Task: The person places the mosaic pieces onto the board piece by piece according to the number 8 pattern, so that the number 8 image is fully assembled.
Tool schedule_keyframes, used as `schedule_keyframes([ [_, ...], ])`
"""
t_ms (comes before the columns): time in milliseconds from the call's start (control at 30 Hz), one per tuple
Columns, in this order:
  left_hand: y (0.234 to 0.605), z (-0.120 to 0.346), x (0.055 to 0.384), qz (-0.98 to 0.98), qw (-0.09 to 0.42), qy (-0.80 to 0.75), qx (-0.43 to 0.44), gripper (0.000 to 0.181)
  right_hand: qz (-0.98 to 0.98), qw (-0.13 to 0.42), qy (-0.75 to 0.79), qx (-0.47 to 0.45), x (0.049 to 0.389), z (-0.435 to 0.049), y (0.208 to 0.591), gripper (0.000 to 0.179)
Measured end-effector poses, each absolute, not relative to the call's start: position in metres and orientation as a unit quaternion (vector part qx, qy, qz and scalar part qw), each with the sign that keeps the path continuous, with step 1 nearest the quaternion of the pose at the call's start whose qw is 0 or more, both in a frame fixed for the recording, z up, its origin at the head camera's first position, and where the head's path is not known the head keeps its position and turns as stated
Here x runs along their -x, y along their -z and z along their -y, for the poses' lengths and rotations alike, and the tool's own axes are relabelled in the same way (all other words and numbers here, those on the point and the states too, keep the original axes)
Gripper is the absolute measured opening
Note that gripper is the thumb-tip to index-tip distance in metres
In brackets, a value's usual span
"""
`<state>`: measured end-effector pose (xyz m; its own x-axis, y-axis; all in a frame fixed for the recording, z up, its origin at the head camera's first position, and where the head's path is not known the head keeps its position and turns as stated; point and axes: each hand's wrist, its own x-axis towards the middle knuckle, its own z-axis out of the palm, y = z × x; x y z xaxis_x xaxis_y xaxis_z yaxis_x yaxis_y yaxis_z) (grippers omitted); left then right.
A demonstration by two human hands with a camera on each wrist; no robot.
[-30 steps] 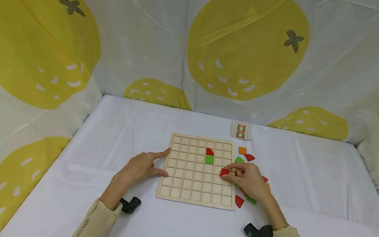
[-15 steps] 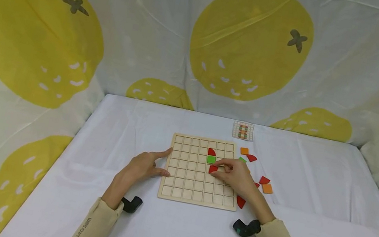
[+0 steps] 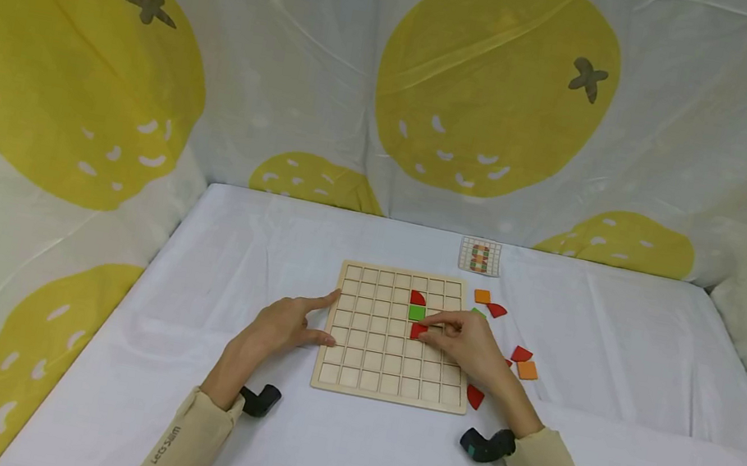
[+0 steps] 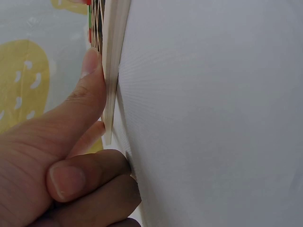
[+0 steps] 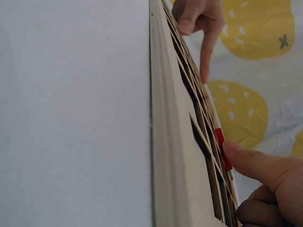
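A wooden grid board (image 3: 352, 356) lies flat on the white-covered table. My left hand (image 3: 279, 326) rests at its left rim, straight index finger and thumb touching the edge; in the left wrist view the thumb (image 4: 87, 90) lies on the rim and other fingers curl beside it. My right hand (image 3: 471, 344) pinches a red tile (image 3: 418, 331) between thumb and index finger, low over the board; its full shape is partly covered by the fingers. Just above it in the grid sit a green square tile (image 3: 416, 313) and a red quarter-circle tile (image 3: 418, 298).
Right of the board lie loose tiles: an orange square (image 3: 527, 370), a red quarter circle (image 3: 521, 354), another red one (image 3: 475, 398) and several more, some behind the right hand. A small pattern card (image 3: 480, 257) lies near the back edge. A lemon-print cloth (image 3: 489, 87) hangs behind.
My right hand has moved left from the board's right side, bringing the red tile to just below the green square. In the last half second it has barely shifted. The left hand stays put.
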<state>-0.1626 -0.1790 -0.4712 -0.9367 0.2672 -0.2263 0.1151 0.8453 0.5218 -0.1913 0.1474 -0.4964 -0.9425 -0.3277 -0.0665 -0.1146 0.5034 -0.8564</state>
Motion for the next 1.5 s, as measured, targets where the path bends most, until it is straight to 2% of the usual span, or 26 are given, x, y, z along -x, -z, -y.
schedule_keyframes([
  [567,0.468,0.178,0.163,-0.949,0.149,-0.260,-0.102,0.089,-0.884,0.094,0.435,0.146,0.198,-0.142,0.492,0.023],
  [933,0.468,0.177,0.164,-0.946,0.154,-0.268,-0.097,0.089,-0.884,0.059,0.441,0.146,0.194,-0.172,0.487,0.024],
  [1500,0.470,0.178,0.163,-0.945,0.154,-0.272,-0.094,0.089,-0.909,0.064,0.409,0.035,0.188,-0.234,0.483,0.034],
])
